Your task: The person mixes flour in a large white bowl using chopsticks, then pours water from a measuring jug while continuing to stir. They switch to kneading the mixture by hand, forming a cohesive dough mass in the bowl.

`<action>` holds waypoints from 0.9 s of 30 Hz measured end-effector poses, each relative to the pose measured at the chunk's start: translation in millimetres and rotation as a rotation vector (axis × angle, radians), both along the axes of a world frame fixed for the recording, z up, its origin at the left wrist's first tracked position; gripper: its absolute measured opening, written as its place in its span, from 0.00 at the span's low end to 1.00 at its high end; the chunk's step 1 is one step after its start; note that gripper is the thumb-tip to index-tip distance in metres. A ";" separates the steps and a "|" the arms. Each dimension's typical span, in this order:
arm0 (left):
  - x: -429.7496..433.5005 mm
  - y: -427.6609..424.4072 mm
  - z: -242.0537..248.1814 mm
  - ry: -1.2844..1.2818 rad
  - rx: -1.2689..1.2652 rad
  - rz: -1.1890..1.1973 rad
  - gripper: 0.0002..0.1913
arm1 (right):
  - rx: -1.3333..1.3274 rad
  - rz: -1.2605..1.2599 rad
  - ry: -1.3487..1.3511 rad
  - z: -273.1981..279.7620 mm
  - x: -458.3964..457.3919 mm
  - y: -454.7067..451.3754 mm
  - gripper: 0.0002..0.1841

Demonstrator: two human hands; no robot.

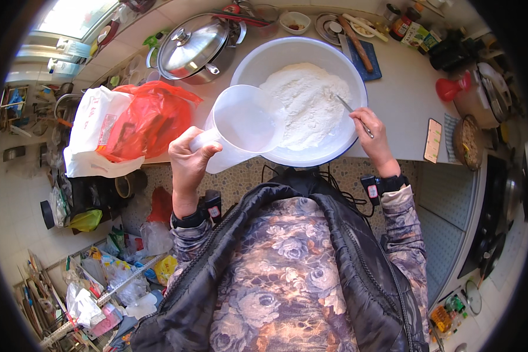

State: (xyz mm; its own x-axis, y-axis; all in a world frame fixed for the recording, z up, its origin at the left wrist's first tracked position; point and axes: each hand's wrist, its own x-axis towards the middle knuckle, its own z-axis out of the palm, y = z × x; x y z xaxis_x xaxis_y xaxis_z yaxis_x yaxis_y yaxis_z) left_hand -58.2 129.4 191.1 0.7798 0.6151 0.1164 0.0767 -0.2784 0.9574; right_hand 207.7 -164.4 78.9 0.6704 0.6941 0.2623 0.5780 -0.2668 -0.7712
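Observation:
My left hand (192, 154) grips the handle of a translucent plastic measuring jug (242, 119), tilted over the left rim of a large white basin (251, 57). The jug's spout side faces the basin; whether liquid is in it or leaving it I cannot tell. A wide heap of white flour (308, 105) lies in the basin. Between the fingers of my right hand (372, 130) is a thin metal utensil (350, 107), its far end in the flour near the right side. That end is buried, so its kind is unclear.
Left of the basin stand a white sack (88, 127) with a red plastic bag (158, 119) and a lidded steel pot (193, 48). A rolling pin (356, 44) lies across a blue board (372, 61) behind. A phone (432, 140) and a wicker basket (468, 141) sit at the right.

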 end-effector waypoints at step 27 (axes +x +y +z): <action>-11.8 6.5 -9.5 -0.061 -0.043 0.031 0.19 | 0.008 0.177 0.082 -1.1 -25.2 16.2 0.06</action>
